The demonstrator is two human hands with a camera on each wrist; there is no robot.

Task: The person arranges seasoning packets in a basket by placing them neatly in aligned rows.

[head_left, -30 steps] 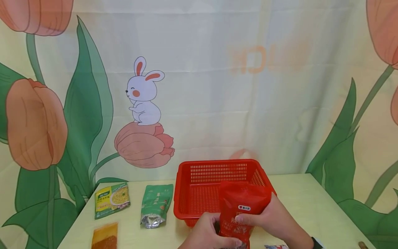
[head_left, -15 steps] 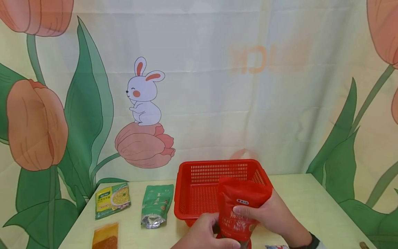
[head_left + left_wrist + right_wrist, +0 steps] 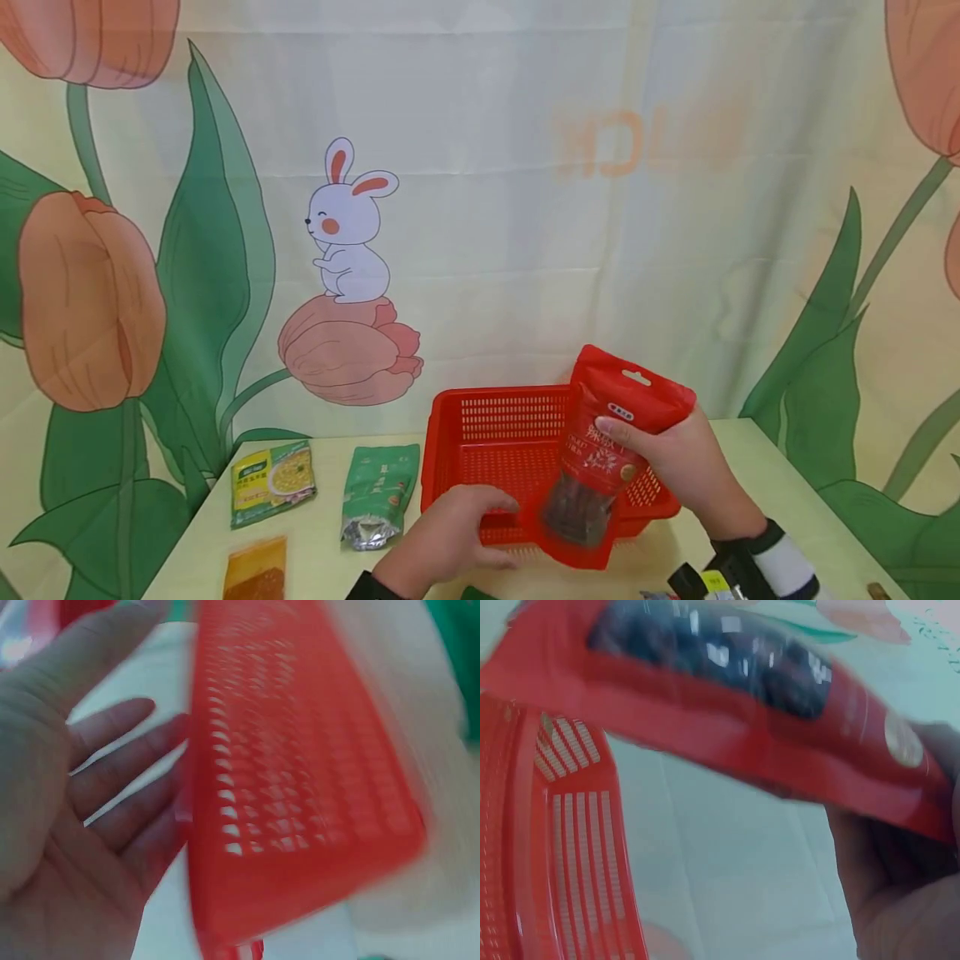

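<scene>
My right hand (image 3: 686, 458) grips a red stand-up pouch (image 3: 600, 450) by its upper right side, thumb across the front. Dark contents show through the pouch's clear lower window, and the pouch tilts over the front of a red plastic basket (image 3: 495, 442). In the right wrist view the pouch (image 3: 727, 727) stretches across the top, above and beside the basket (image 3: 592, 855). My left hand (image 3: 457, 533) is to the left of the pouch's lower end, fingers spread and holding nothing. Beside its fingertips in the left wrist view is the basket (image 3: 300, 787); I cannot tell whether they touch.
On the table's left lie a yellow-green packet (image 3: 273, 485), a green pouch (image 3: 381, 492) with a silvery end, and an orange-brown sachet (image 3: 257, 571). A dark green edge (image 3: 477, 593) shows at the bottom. A printed curtain (image 3: 480, 208) hangs behind.
My right hand has raised the red pouch up and to the right. My left hand has let go of its lower part and moved left, uncovering the clear window.
</scene>
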